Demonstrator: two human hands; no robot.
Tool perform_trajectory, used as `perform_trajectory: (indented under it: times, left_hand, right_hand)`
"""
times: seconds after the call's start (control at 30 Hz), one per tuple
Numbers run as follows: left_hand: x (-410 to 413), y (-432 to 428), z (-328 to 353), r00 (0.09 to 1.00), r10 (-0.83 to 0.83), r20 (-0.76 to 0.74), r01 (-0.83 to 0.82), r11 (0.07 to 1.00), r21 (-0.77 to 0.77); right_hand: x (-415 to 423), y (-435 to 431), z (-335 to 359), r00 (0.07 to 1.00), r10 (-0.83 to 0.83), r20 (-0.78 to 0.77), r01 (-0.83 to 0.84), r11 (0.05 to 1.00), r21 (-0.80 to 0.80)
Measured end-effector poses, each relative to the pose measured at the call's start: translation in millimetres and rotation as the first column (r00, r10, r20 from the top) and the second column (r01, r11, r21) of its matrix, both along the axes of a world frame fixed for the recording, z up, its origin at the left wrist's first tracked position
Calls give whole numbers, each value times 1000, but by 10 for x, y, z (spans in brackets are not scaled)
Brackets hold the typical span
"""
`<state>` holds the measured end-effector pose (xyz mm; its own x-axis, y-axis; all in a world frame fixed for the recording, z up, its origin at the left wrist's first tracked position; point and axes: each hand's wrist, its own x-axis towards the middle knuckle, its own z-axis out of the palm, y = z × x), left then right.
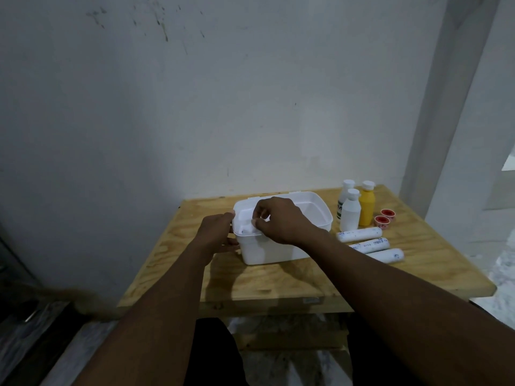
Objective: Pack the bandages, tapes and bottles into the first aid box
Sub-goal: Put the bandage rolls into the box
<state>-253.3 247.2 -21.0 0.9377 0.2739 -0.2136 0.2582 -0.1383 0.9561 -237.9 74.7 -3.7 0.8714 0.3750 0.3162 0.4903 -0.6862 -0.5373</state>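
Observation:
The white first aid box (278,253) stands open in the middle of the wooden table. My left hand (216,232) grips its left end. My right hand (281,218) hovers over the box's left part, with thumb and forefinger pinched on a white bandage roll (246,229) that lies inside along the near wall. Three more bandage rolls (370,245) lie side by side to the right of the box. Behind them stand two white bottles (350,211) and a yellow bottle (366,206). Two red tape rolls (384,217) lie at the far right.
The wooden table (278,282) stands against a grey wall, and its front edge is close to my legs. A white pillar (446,135) rises to the right. Dark floor lies to the left below the table.

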Motion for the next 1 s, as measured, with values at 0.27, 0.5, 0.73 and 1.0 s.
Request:
perform_trajectory:
  times: [0.27,0.5,0.73,1.0]
  left_hand:
    - [110,34,25,995,55,81,-67,986,156]
    - [190,-96,115,996,53,66,-71,949,306]
    - [149,-170,29,996,65,68,-85,929,359]
    - [157,-171,-56,994,89,67,-107,930,352]
  right_hand:
    - [33,-263,222,990,-78,114,64,990,123]
    - [30,-854,438,976,-213,48,207,972,111]
    - [81,-1159,346,937,-349,-22,347,936,-55]
    - [7,-1435,63,944,-245,-220,102,852,-513]
